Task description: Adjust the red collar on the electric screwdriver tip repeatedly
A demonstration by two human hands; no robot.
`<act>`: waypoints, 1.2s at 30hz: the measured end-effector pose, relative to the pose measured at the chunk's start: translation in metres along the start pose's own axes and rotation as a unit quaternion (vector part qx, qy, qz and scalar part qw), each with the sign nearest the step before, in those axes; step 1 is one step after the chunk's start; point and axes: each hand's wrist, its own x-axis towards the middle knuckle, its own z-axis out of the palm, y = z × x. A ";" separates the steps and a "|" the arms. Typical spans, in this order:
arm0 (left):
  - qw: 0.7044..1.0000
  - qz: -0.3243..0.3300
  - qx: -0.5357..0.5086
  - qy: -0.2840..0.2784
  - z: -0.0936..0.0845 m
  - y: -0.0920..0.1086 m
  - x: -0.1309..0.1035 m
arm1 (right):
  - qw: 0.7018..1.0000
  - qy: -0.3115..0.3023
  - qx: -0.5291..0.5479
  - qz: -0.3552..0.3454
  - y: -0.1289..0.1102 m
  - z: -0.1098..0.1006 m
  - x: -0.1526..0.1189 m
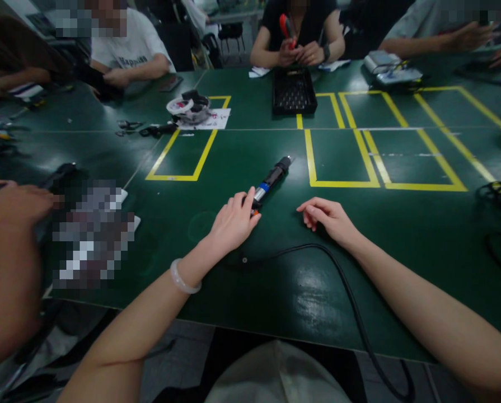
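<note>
My left hand (234,224) is wrapped loosely over the rear of an electric screwdriver (271,180), which lies on the green table with its bit pointing away to the right. The grip end is hidden under the palm. My right hand (326,219) rests on the table to the right of the tool, fingers half curled and a little apart, with nothing in them. Between my arms a black cable (343,268) curves across the tabletop and drops over the front edge.
Yellow tape rectangles (342,183) mark the green table (275,302). Farther back are a black bin (294,92), a tape roll (181,106) on paper and a device (395,71). Co-workers sit opposite; one holds a red-handled tool (284,28). Another person's arm (10,268) reaches in at left.
</note>
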 end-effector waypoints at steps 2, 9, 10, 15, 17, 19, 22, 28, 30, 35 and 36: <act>1.000 -0.024 0.014 -0.009 -0.001 -0.022 0.004 | 1.000 0.003 0.008 0.007 0.000 0.001 0.001; 0.992 -0.129 0.005 -0.018 0.004 -0.105 0.022 | 1.000 -0.003 -0.005 0.009 0.000 0.002 0.001; 0.989 -0.148 -0.001 -0.019 0.006 -0.117 0.026 | 1.000 -0.004 -0.005 0.007 0.000 0.002 0.001; 0.969 -0.248 0.000 -0.016 0.012 -0.170 0.042 | 1.000 -0.006 -0.016 -0.002 0.001 0.003 0.001; 0.962 -0.273 0.004 -0.015 0.012 -0.186 0.045 | 1.000 -0.006 -0.018 -0.002 0.002 0.002 0.001; 0.957 -0.289 0.005 -0.014 0.011 -0.197 0.047 | 1.000 -0.009 -0.017 -0.001 0.003 0.002 0.001; 0.953 -0.303 0.008 -0.015 0.010 -0.204 0.049 | 1.000 -0.013 -0.015 0.001 0.004 0.002 0.002; 0.949 -0.314 0.026 -0.002 0.012 -0.198 0.050 | 1.000 -0.009 -0.022 0.001 0.003 0.002 0.001; 0.949 -0.315 0.030 -0.001 0.012 -0.195 0.049 | 1.000 -0.008 -0.023 -0.001 0.003 0.002 0.001; 0.953 -0.299 0.056 0.011 0.010 -0.193 0.044 | 1.000 -0.012 -0.020 -0.001 0.003 0.002 0.002; 0.953 -0.296 0.060 0.014 0.009 -0.193 0.044 | 1.000 -0.013 -0.020 -0.001 0.003 0.002 0.002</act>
